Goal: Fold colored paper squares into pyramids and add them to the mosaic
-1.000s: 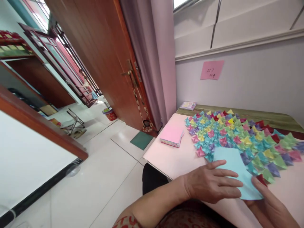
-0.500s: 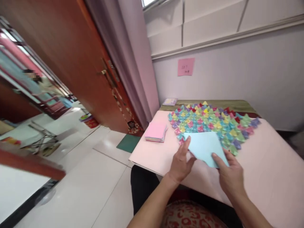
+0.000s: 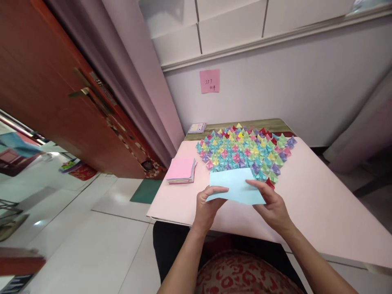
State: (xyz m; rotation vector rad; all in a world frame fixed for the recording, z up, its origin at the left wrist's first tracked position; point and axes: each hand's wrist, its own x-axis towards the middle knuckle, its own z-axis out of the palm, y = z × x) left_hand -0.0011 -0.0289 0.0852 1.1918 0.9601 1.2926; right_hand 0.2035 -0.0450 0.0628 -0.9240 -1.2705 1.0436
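Observation:
A light blue sheet of paper (image 3: 235, 185), folded to a rectangle, is lifted just above the pale pink table (image 3: 309, 204). My left hand (image 3: 208, 204) pinches its lower left corner. My right hand (image 3: 271, 204) grips its right part, with fingers curled over the top. Right behind the sheet lies a wide patch of several small folded paper pieces (image 3: 245, 151) in pink, yellow, green, blue, purple and red. A red piece touches my right fingertips.
A stack of pink paper squares (image 3: 181, 170) lies at the table's left edge. A small card pack (image 3: 197, 128) sits at the far left corner. A pink note (image 3: 210, 81) hangs on the wall. A brown door (image 3: 61, 106) and a curtain (image 3: 134, 90) stand to the left.
The view has swung right, from the doorway to the table. The blue sheet went from flat under my left palm to folded and pinched between both hands.

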